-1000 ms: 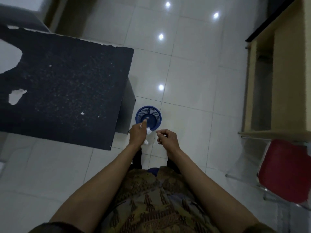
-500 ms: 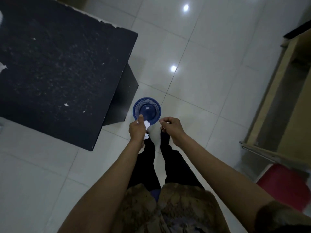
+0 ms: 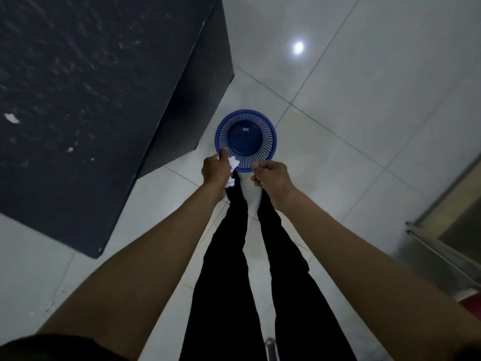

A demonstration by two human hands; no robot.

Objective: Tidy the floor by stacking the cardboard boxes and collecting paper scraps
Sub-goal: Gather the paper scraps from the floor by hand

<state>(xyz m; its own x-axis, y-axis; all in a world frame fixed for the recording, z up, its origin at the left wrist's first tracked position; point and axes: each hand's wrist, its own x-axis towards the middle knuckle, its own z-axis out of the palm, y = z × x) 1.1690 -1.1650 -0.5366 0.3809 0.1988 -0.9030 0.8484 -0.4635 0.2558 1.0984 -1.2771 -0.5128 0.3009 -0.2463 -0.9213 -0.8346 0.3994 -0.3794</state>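
A person stands on the pale tiled floor [image 3: 364,126] and looks down at a small blue basket [image 3: 246,138]. The basket sits on the floor just past the person's feet, close to the corner of a big dark tabletop [image 3: 91,100] on the left. A tiny white bit lies at the bottom of the basket.

The left hand [image 3: 215,169] is curled around white paper scraps [image 3: 233,162]. Some scrap pokes out by the thumb, right over the near edge of the basket, and some more peeks out under the hand.

The right hand [image 3: 272,175] is just beside it, near the basket's edge too. Its fingers are curled in, but I cannot tell if it holds anything.

Little white specks dot the tabletop. Black trouser legs [image 3: 234,256] show between the two arms.
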